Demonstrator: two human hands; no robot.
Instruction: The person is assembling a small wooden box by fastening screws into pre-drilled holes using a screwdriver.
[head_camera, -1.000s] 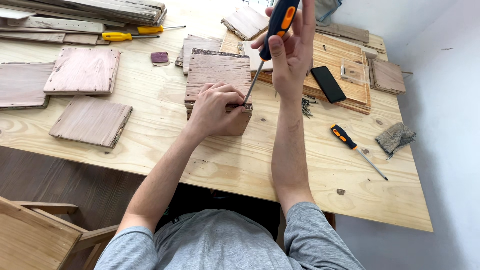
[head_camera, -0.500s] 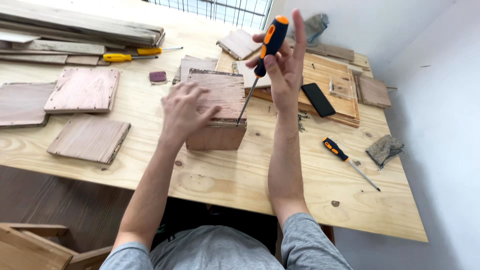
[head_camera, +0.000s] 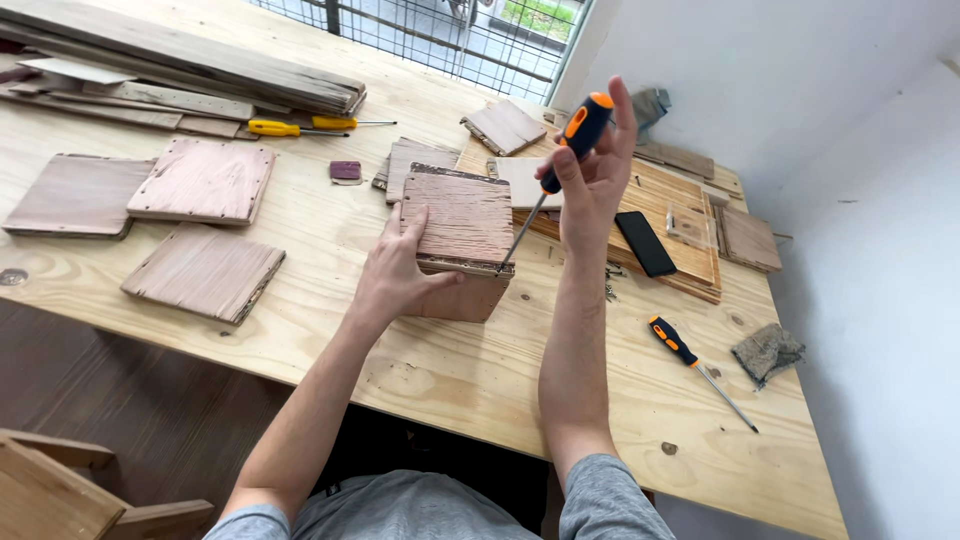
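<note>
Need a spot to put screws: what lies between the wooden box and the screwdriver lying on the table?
In the head view, only bare plywood table and the right forearm above it.

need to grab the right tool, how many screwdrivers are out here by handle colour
Blue and orange handle: 2, the one in the right hand as screwdriver in hand, tip at the wooden box steadied by the left hand, and one lying on the table.
Yellow handle: 2, yellow pair near the planks.
Total: 4
</note>
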